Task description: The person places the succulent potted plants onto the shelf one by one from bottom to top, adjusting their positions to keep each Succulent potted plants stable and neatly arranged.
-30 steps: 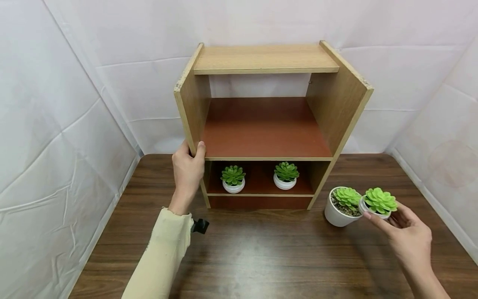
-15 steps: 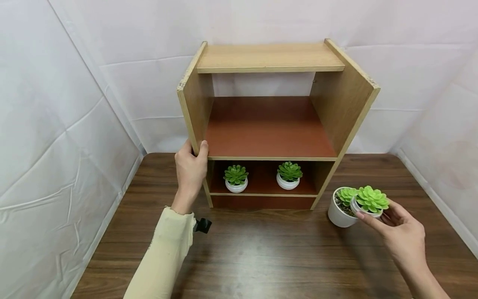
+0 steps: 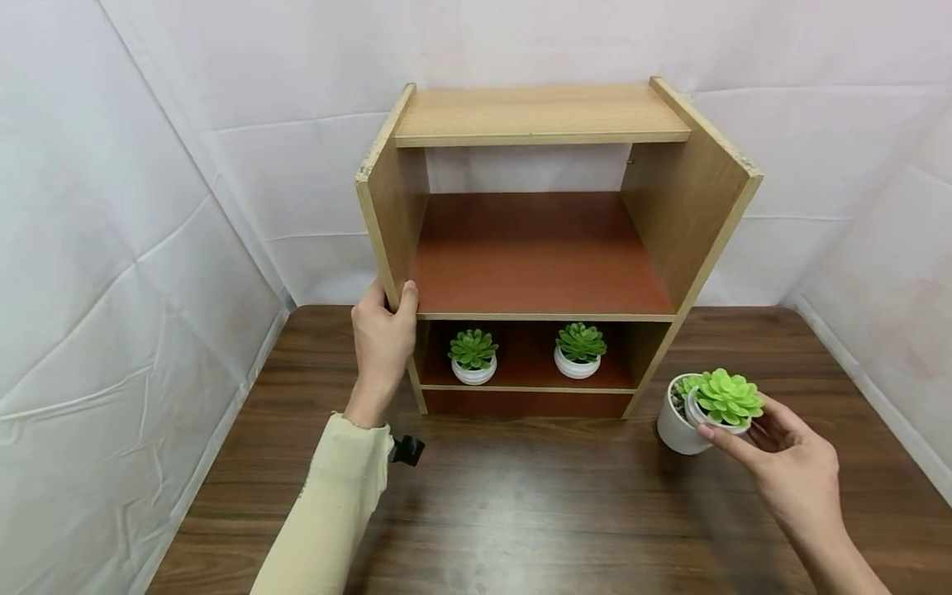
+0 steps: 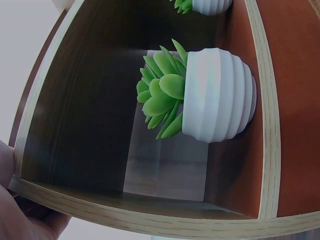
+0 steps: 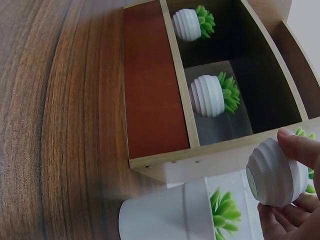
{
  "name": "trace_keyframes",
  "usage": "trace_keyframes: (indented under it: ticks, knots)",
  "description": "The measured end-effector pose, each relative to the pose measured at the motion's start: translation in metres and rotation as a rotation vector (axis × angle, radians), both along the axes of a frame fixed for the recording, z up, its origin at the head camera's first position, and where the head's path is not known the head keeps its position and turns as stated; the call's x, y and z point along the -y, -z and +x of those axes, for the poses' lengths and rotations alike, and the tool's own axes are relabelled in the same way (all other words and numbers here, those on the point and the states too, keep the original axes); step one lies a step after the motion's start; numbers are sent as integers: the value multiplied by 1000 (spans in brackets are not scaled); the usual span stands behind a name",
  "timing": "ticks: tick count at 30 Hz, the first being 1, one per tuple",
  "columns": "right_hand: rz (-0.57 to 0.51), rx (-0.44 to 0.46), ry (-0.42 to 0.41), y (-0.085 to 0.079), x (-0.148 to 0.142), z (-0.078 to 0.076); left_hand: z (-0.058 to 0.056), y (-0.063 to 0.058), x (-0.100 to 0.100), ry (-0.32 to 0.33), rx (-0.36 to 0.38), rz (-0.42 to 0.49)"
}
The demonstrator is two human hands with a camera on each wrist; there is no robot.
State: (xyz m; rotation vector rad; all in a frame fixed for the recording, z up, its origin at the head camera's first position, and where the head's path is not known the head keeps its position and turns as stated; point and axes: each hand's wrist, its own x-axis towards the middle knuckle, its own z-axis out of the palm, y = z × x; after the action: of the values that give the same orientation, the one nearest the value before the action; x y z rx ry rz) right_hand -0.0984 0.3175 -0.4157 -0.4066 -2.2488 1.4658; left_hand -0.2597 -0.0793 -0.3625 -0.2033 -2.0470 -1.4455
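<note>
My left hand (image 3: 383,335) grips the left side panel of a wooden shelf unit (image 3: 543,140), thumb on the inner face. Between thumb and fingers, my right hand (image 3: 792,463) holds a small white ribbed pot with a light green succulent (image 3: 729,398); the right wrist view shows this ribbed pot (image 5: 275,172) raised off the table. Behind it on the table stands a larger white pot (image 3: 677,431), its light green succulent (image 5: 226,212) partly hidden in the head view. Two small potted succulents, one left (image 3: 473,355) and one right (image 3: 580,349), sit on the lower shelf.
The red-brown middle shelf (image 3: 543,256) spans the unit above the two plants. A brown wood-grain table (image 3: 506,512) carries everything. White cloth walls (image 3: 878,207) enclose the back and sides. A black strap (image 3: 407,450) sticks out at the left wrist.
My right hand has moved left with the small potted succulent, which now covers more of the larger pot. The left hand keeps its grip on the panel; the whole view has shifted slightly.
</note>
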Motion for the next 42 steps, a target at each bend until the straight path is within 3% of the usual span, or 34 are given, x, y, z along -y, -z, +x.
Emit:
trace_keyframes:
  ticks: [13, 25, 42]
  knots:
    - [126, 13, -53, -10, 13, 0, 0, 1, 0, 13, -11, 5]
    - [97, -26, -120, -7, 28, -3, -2, 0, -1, -16, -22, 6]
    - [66, -53, -203, -9, 40, -6, -2, 1, 0, 0, -10, 10]
